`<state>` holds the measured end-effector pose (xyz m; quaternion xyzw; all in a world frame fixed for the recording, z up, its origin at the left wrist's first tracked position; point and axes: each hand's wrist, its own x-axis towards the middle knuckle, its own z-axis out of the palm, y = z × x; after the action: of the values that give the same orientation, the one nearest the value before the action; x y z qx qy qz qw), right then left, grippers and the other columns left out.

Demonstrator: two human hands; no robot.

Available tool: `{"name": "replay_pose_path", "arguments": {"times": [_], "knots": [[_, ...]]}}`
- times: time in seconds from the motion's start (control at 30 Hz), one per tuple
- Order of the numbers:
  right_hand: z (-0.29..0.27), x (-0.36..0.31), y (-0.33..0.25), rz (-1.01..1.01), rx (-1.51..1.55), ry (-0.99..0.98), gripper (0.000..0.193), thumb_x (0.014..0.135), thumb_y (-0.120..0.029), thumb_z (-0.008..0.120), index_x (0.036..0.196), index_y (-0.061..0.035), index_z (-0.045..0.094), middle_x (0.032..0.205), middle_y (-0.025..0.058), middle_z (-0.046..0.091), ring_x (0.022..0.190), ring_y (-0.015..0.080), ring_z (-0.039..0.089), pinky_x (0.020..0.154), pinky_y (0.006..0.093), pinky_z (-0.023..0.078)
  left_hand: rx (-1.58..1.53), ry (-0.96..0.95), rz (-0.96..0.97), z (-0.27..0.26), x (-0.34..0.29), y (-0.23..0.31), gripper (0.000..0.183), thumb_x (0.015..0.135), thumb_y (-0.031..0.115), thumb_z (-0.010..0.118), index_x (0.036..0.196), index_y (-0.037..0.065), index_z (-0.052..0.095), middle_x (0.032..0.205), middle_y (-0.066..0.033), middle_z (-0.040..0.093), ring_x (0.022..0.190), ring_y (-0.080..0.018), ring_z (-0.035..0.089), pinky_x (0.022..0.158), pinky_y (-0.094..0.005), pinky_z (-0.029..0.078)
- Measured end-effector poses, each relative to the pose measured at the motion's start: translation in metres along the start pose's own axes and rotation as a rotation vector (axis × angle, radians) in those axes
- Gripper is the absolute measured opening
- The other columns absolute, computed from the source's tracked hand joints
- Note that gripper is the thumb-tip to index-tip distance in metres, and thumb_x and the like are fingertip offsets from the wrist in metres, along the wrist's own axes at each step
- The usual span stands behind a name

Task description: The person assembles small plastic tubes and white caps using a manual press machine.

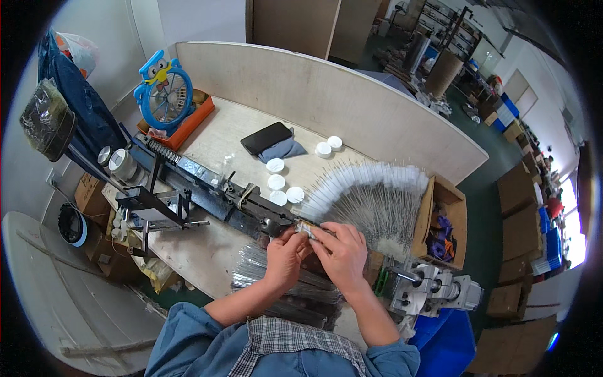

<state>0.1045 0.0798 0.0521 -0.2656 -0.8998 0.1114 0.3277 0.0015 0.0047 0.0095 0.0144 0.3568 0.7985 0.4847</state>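
My left hand (287, 254) is at the end of a long dark metal bench machine (251, 202), its thumb and fingers pinched together. My right hand (342, 251) meets it from the right, fingers bent and closed over the same spot. A small white and orange piece (305, 227) shows by the fingertips; what each hand grips is mostly hidden. Just beyond my right hand lies a wide fan of thin wire rods with white brush tips (370, 179). Bundles of bare, shiny thin wires (251, 267) lie beneath my forearms.
Several round white lids (276, 182) and a black phone (267, 138) on a grey cloth lie beyond the machine. A blue toy-shaped fan (166, 97) stands in an orange tray at back left. At right are a cardboard box (461, 220) and a silver motorised mechanism (433, 289).
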Motion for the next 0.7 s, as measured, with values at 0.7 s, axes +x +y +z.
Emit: {"name": "replay_pose_path", "arguments": {"times": [0.7], "knots": [[0.009, 0.006, -0.009, -0.015, 0.023, 0.020, 0.026, 0.069, -0.014, 0.073, 0.095, -0.0135, 0.073, 0.096, 0.0001, 0.065, 0.089, 0.0196, 0.061, 0.080, 0.0334, 0.044, -0.026, -0.006, -0.048, -0.005, 0.001, 0.000, 0.008, 0.092, 0.012, 0.056, 0.092, 0.004, 0.059, 0.077, 0.0005, 0.055, 0.070, -0.0086, 0.056, 0.065, -0.0253, 0.048]]}}
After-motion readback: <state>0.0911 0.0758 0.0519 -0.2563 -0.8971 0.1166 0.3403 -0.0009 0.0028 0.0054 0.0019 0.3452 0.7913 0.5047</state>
